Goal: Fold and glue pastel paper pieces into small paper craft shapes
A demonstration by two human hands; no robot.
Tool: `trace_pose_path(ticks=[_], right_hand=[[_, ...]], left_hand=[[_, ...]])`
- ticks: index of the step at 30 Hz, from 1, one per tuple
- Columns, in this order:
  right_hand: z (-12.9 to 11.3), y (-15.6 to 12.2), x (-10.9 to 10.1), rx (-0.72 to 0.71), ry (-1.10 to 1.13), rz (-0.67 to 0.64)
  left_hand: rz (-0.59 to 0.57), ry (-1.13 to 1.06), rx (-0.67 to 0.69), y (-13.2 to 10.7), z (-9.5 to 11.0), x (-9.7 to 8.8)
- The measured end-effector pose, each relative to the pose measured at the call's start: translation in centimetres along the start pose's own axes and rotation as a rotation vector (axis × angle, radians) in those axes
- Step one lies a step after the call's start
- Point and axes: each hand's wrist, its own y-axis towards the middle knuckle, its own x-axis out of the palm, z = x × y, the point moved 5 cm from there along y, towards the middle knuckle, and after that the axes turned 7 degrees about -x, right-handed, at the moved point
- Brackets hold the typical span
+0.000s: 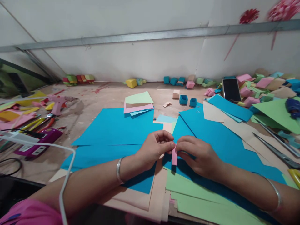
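Note:
A small folded pink paper strip (174,157) hangs upright between my two hands. My left hand (155,147) is closed, its thumb and fingers pinching the strip's top from the left. From the right, my right hand (199,156) pinches the same strip with fingers curled. Both hands hover over large blue paper sheets (117,128) at the table's middle. A metal bangle sits on each wrist.
Green and peach sheets (199,200) lie at the near edge. A stack of coloured sheets (138,103) and small paper boxes (187,100) lie behind. A phone (231,89), scissors (276,147) and folded paper pieces are at right; a pink glue gun (58,103) and tools at left.

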Motion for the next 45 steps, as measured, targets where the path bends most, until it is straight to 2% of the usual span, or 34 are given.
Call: trace_pose_path(ticks=[3, 6, 9, 13, 18, 25, 34, 39, 45], right_hand=[[0.0, 0.0, 0.1, -0.006, -0.082, -0.004], [-0.1, 0.0, -0.2, 0.026, -0.037, 0.051], [0.3, 0.0, -0.6, 0.167, 0.04, 0.117], [1.3, -0.1, -0.2, 0.404, 0.128, 0.106], [1.8, -0.6, 0.1, 0.525, 0.305, 0.187], [2.3, -0.8, 0.1, 0.575, 0.41, 0.224], [1.9, -0.7, 0.1, 0.536, 0.32, 0.114], [2.4, -0.9, 0.1, 0.578, 0.378, 0.172], [2.3, -1.0, -0.2, 0.535, 0.27, 0.196]], left_hand=[[0.001, -0.008, -0.006, 0.0, -0.2, 0.0], [-0.013, -0.049, 0.024, 0.0, -0.3, 0.2], [-0.022, -0.075, 0.039, -0.1, -0.2, 0.4], [-0.051, -0.051, 0.068, 0.0, 0.1, 0.7], [-0.059, -0.018, 0.065, -0.1, 0.1, 0.8], [-0.072, -0.05, 0.069, -0.3, 0.1, 0.7], [-0.098, 0.016, 0.026, -0.1, 0.1, 0.6], [-0.025, 0.055, 0.064, -0.2, 0.4, 0.4], [0.01, 0.126, 0.162, -0.5, 0.9, 0.5]])
